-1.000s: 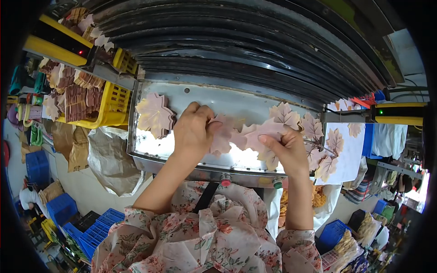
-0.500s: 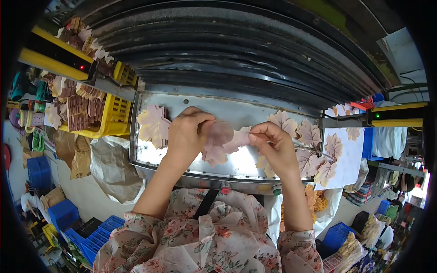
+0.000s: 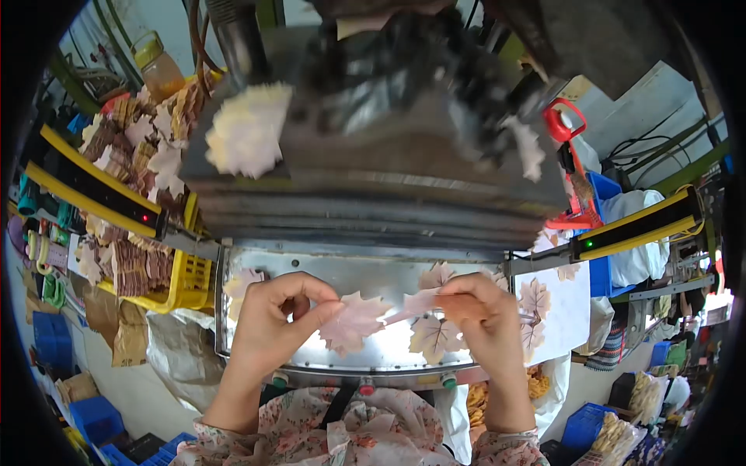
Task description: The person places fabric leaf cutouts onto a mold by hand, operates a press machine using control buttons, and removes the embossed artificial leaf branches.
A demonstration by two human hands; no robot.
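Observation:
Between the thumb and fingers of my left hand [image 3: 272, 322] is a pale pink fabric maple leaf [image 3: 353, 322]. My right hand [image 3: 489, 314] pinches the edge of another pale leaf piece [image 3: 422, 302], its fingers partly blurred. Both hands are over a shiny metal plate [image 3: 326, 264]. A leaf with dark printed veins [image 3: 435, 339] lies on the plate below my right hand. Some plain pale leaves [image 3: 242, 286] rest at the plate's left end, partly behind my left hand. More veined leaves [image 3: 535, 299] lie to the right, on a white sheet.
A dark ribbed machine block [image 3: 373, 202] stands behind the plate, pale leaves [image 3: 249, 132] on top. Yellow-black sensor bars [image 3: 97, 182] flank it. A yellow basket [image 3: 190, 268] of bundled leaves is at left. Push buttons [image 3: 366, 386] line the plate's front edge.
The view has tilted up, showing the machine block's top. My hands have moved apart; the left now holds a leaf out flat, clear of the right hand's piece.

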